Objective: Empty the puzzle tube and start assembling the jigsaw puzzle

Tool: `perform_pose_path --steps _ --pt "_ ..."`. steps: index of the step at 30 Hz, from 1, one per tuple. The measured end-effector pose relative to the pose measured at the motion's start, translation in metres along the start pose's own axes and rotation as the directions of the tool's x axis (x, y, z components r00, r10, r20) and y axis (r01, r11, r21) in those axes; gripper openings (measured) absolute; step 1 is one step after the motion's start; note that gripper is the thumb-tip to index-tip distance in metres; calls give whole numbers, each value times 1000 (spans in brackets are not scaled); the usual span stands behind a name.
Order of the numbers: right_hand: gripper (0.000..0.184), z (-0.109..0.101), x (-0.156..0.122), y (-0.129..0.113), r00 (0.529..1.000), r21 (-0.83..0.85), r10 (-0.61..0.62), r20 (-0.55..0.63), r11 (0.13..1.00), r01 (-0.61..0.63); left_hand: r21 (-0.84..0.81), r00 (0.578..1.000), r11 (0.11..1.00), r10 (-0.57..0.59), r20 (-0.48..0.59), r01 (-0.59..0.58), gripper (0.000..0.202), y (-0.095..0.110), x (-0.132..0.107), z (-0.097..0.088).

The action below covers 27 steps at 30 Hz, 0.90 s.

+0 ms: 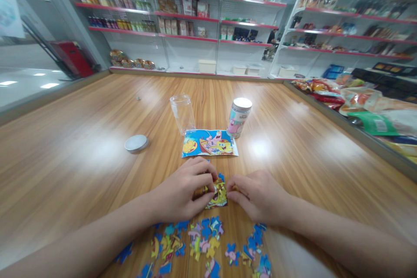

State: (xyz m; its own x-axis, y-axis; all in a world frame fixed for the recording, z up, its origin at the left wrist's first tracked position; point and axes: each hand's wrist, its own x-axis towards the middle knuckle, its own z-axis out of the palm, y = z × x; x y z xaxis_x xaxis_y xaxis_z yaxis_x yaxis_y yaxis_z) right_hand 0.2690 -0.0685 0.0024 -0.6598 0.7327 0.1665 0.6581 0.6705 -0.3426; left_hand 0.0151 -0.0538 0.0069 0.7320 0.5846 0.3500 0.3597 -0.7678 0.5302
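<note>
A small joined cluster of jigsaw pieces (218, 194) lies on the wooden table (81, 169) between my hands. My left hand (184, 193) is closed, its fingertips pinching the cluster's left edge. Pressed against the cluster's right edge is my right hand (257, 195), fingers curled. Several loose puzzle pieces (202, 243) are scattered nearer to me, below both hands. A cartoon reference picture (210, 143) lies flat just beyond my hands.
Behind the picture stand an open clear jar (182, 114) and a lidded printed can (239, 117). A round lid (136, 143) lies to the left. Snack packets (365, 104) fill a bin along the right edge. Store shelves (189, 17) line the back.
</note>
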Motion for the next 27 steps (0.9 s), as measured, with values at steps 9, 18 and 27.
perform_pose_path --steps 9,18,27 --pt "21 -2 0 -2 1000 -13 9 22 1000 -9 1 1000 1000 -1 9 1 5 1 -2 0" --pt "25 -1 -3 0 996 -31 -81 30 996 82 8 1000 1000 3 8 -3 5 0 -1 0" --pt "27 2 -2 1 999 -82 -46 -4 996 46 17 1000 1000 6 11 -6 5 3 0 -2"
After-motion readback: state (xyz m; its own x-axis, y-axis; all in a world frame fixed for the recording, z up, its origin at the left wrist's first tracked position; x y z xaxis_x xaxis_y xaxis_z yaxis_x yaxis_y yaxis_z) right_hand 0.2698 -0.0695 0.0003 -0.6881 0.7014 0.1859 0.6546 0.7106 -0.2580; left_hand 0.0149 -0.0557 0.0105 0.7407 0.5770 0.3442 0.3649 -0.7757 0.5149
